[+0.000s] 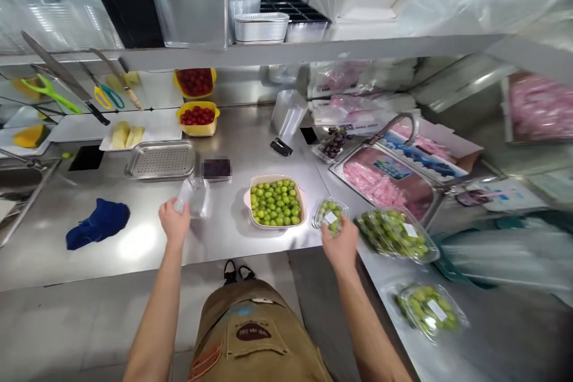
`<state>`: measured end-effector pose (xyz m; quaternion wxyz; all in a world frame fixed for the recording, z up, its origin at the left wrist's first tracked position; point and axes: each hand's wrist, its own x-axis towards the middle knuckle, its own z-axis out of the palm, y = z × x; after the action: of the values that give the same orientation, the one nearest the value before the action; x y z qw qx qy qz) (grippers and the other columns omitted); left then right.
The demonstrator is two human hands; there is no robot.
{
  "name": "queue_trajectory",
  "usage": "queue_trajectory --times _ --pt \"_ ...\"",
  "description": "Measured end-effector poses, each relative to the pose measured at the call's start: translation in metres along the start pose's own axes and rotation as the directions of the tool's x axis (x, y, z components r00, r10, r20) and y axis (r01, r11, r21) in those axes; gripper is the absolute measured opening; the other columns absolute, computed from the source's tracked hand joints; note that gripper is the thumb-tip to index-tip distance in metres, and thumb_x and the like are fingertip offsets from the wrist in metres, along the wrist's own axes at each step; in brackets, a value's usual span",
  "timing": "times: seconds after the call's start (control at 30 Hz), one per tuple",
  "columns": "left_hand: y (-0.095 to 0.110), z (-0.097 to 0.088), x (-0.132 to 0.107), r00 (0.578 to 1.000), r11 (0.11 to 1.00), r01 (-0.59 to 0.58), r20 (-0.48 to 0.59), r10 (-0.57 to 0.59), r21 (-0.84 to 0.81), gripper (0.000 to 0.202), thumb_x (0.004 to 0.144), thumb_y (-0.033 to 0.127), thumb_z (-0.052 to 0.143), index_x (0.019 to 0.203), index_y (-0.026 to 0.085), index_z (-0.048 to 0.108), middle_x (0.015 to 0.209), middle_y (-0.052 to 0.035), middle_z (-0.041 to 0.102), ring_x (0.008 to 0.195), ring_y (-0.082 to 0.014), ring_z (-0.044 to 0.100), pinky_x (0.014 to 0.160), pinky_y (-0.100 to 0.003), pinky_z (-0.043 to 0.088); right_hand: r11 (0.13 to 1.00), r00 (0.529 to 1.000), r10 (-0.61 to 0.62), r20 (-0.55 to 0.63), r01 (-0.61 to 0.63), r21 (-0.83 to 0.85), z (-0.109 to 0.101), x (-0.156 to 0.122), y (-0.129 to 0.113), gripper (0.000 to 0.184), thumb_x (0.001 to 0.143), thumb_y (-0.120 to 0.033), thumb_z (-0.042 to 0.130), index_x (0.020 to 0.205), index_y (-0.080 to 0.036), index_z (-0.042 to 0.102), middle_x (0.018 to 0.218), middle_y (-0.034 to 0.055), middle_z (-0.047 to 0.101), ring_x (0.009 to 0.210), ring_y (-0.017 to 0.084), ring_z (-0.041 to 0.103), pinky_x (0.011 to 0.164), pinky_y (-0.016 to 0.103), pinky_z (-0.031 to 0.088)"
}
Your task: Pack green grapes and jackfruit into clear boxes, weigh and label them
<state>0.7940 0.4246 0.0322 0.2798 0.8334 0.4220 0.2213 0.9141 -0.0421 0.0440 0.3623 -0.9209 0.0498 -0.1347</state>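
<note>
My left hand (174, 221) is closed on the near-left edge of a clear plastic container (198, 198), which looks empty. My right hand (341, 245) grips the front right edge of a small clear clamshell box (323, 215) with green grapes and a white label, at the counter's edge. Between my hands stands a pale square basin (248, 198) full of round green fruit (275, 203). To the right of my right hand lies a larger clear pack of green grapes (394, 233). Another labelled pack of green grapes (430, 310) sits nearer to me.
A perforated steel tray (161, 160) and a blue cloth (98, 224) lie on the left. Yellow bowls (198, 127) of red fruit stand at the back. Knives (67, 74) hang on the wall. A steel bin (430, 203) with pink packets is at right. A shelf (286, 55) overhangs the counter.
</note>
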Motion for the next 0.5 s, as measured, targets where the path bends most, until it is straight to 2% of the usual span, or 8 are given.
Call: queue_trajectory --times 0.03,0.07,0.1,0.13,0.17,0.3,0.4,0.5 --pt "-0.006 0.002 0.014 0.998 0.999 0.030 0.046 -0.032 0.028 0.046 0.087 0.037 0.067 0.125 0.011 0.066 0.126 -0.0213 0.066 0.122 -0.0354 0.062 0.115 -0.052 0.046 0.993 0.990 -0.093 0.104 0.099 -0.059 0.008 -0.002 -0.028 0.060 0.092 -0.044 0.054 0.145 -0.015 0.052 0.137 0.0253 0.062 0.132 0.041 0.059 0.114 0.060 0.047" --pt "-0.011 0.004 0.025 0.994 0.997 0.050 0.097 -0.055 0.052 0.048 0.087 0.037 0.068 0.126 0.010 0.066 0.127 -0.0217 0.066 0.121 -0.0355 0.063 0.112 -0.051 0.048 0.965 0.948 -0.181 0.262 0.223 -0.139 0.017 -0.002 -0.055 0.057 0.098 -0.039 0.048 0.149 -0.016 0.051 0.142 0.0242 0.060 0.134 0.036 0.059 0.115 0.055 0.047" --pt "-0.016 0.008 0.033 0.988 0.995 0.058 0.138 -0.068 0.076 0.047 0.087 0.035 0.068 0.127 0.010 0.067 0.126 -0.0208 0.068 0.119 -0.0356 0.064 0.110 -0.050 0.049 0.901 0.873 -0.220 0.435 0.353 -0.252 0.029 -0.001 -0.080 0.056 0.100 -0.035 0.047 0.153 -0.018 0.049 0.150 0.0235 0.056 0.141 0.035 0.054 0.120 0.052 0.043" --pt "-0.019 0.011 0.039 0.984 0.993 0.056 0.166 -0.072 0.101 0.044 0.088 0.033 0.067 0.126 0.011 0.068 0.123 -0.0189 0.071 0.118 -0.0355 0.065 0.108 -0.049 0.050 0.808 0.786 -0.182 0.591 0.462 -0.366 0.042 0.001 -0.101 0.062 0.101 -0.036 0.049 0.159 -0.018 0.043 0.160 0.0237 0.048 0.150 0.035 0.046 0.124 0.053 0.039" --pt "-0.022 0.015 0.044 0.980 0.991 0.048 0.187 -0.071 0.122 0.040 0.089 0.032 0.065 0.124 0.013 0.069 0.119 -0.0166 0.073 0.117 -0.0351 0.066 0.106 -0.048 0.050 0.775 0.753 -0.143 0.642 0.489 -0.401 0.054 0.005 -0.117 0.071 0.097 -0.040 0.061 0.161 -0.018 0.042 0.165 0.0237 0.044 0.153 0.039 0.041 0.125 0.054 0.035" --pt "-0.024 0.019 0.057 0.965 0.981 0.010 0.254 -0.061 0.196 0.033 0.087 0.035 0.064 0.114 0.019 0.072 0.111 -0.0109 0.080 0.108 -0.0359 0.072 0.096 -0.044 0.052 0.726 0.719 0.041 0.694 0.456 -0.515 0.088 0.021 -0.141 0.110 0.068 -0.050 0.093 0.161 -0.016 0.045 0.170 0.0317 0.034 0.153 0.060 0.033 0.121 0.069 0.031" --pt "-0.022 0.013 0.065 0.967 0.973 -0.003 0.248 -0.055 0.230 0.029 0.080 0.041 0.062 0.101 0.024 0.072 0.108 -0.0108 0.081 0.104 -0.0393 0.075 0.088 -0.045 0.053 0.708 0.708 0.090 0.700 0.449 -0.545 0.097 0.020 -0.137 0.106 0.068 -0.059 0.091 0.156 -0.016 0.050 0.172 0.0322 0.030 0.152 0.063 0.032 0.121 0.071 0.027" --pt "-0.021 0.008 0.070 0.972 0.978 0.024 0.223 -0.072 0.209 0.023 0.071 0.048 0.060 0.086 0.031 0.063 0.092 -0.0041 0.080 0.102 -0.0420 0.076 0.089 -0.048 0.054 0.704 0.720 0.092 0.688 0.442 -0.556 0.098 0.012 -0.134 0.098 0.071 -0.063 0.086 0.153 -0.020 0.052 0.170 0.0288 0.034 0.149 0.058 0.038 0.120 0.070 0.028"
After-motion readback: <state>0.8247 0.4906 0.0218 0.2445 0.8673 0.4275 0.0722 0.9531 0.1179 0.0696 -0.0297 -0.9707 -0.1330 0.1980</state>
